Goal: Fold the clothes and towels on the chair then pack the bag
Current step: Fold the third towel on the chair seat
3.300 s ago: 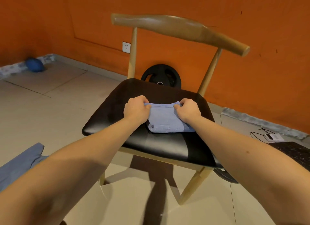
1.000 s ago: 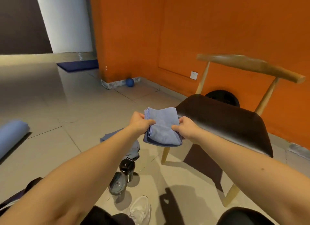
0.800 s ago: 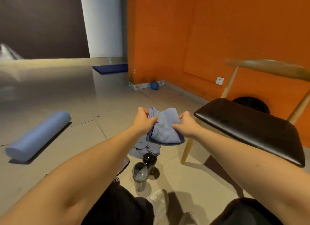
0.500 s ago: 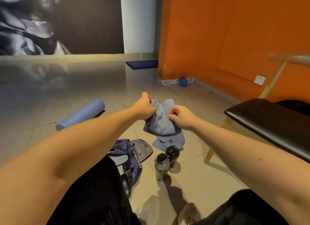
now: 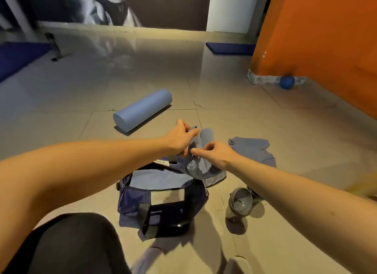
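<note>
Both hands are on one thing in the head view: my left hand (image 5: 181,140) pinches the far top edge of the folded blue towel (image 5: 196,166), and my right hand (image 5: 214,153) pinches the near side between thumb and fingertips. Neither hand is spread wide; each has a narrow grip on cloth. The towel hangs loose from the two pinches, and its lower fold sags just above the far right corner of the navy bag (image 5: 161,200), which sits on the floor in front of my knee (image 5: 75,243). A paler blue surface shows in the bag's mouth. I cannot tell whether it is lining or cloth already packed.

To the right, a blue garment (image 5: 253,149) lies flat on the tiles, near the bag but apart from it. A grey shaker bottle (image 5: 239,204) stands beside the bag's right end. Farther off lie a foam roller (image 5: 142,109) and a blue ball (image 5: 287,82) by the orange wall.

I judge the folding of this towel to be done and the packing step to be in hand. The next move calls for bringing the towel left, over the opening, lowering it flat so the folds hold, and only then letting go with both pinches. The sagging lower fold could catch on the bag's rim.
</note>
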A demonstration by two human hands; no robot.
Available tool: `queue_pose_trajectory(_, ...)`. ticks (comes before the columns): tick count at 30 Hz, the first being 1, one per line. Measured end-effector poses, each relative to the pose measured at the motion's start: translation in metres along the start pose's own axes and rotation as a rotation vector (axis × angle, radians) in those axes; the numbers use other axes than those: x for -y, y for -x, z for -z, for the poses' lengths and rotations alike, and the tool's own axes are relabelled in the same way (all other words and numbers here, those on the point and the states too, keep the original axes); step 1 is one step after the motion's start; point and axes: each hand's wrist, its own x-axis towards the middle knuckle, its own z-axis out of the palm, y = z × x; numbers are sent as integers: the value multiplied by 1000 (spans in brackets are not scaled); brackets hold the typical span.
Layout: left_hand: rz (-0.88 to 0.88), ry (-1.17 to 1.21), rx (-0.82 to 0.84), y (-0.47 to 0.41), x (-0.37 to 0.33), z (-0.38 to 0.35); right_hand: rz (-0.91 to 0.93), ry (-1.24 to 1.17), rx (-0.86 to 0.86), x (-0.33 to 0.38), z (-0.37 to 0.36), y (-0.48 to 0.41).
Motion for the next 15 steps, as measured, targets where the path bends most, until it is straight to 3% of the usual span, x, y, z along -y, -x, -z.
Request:
queue_pose_trajectory(10,150,202,6,-38,114,16,-93,-118,-20,-36,-112,-89)
queue_pose_trajectory(12,93,-49,-92,-44,149,29,-98,-88,10,-44,-128,-100)
queue_pose_trajectory(15,40,-653,-154,-41,201,54,-32,-25,11,-43,-143,-104)
